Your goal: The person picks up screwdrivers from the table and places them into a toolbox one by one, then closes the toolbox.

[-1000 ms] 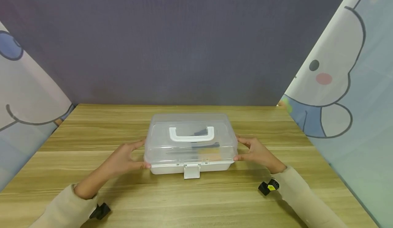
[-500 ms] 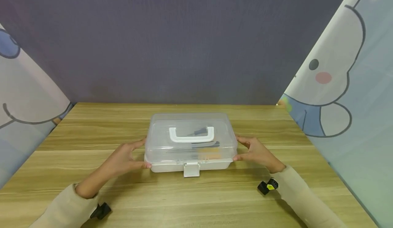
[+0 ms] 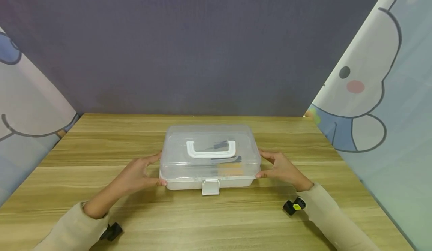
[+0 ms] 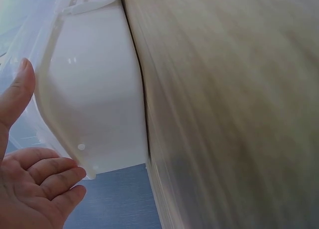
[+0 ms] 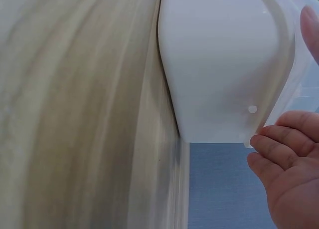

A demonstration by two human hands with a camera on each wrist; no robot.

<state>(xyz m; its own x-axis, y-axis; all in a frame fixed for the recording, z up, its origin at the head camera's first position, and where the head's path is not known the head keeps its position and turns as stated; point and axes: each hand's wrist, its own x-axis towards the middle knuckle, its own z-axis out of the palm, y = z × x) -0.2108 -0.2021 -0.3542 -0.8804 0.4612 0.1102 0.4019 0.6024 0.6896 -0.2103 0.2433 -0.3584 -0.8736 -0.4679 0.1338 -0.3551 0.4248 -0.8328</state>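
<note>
A plastic toolbox (image 3: 183,131) with a see-through lid sits on the table. My left hand (image 3: 135,174) holds its left end, thumb at the front corner and fingers farther back along the side. Opposite it, my right hand (image 3: 278,168) holds the right end the same way. In the wrist views, both hands' fingers meet the rim of the white base (image 4: 99,89). A white carry handle (image 3: 211,154) lies on the lid, and a white latch (image 3: 210,187) hangs at the front. Dark-handled tools and an orange item (image 3: 230,168) show blurred through the lid.
The wood-grain table (image 3: 202,221) runs back to a dark grey wall panel (image 3: 202,56). Cartoon-printed curtains (image 3: 368,74) flank it at left and right. A small black device (image 3: 111,231) is strapped at each wrist.
</note>
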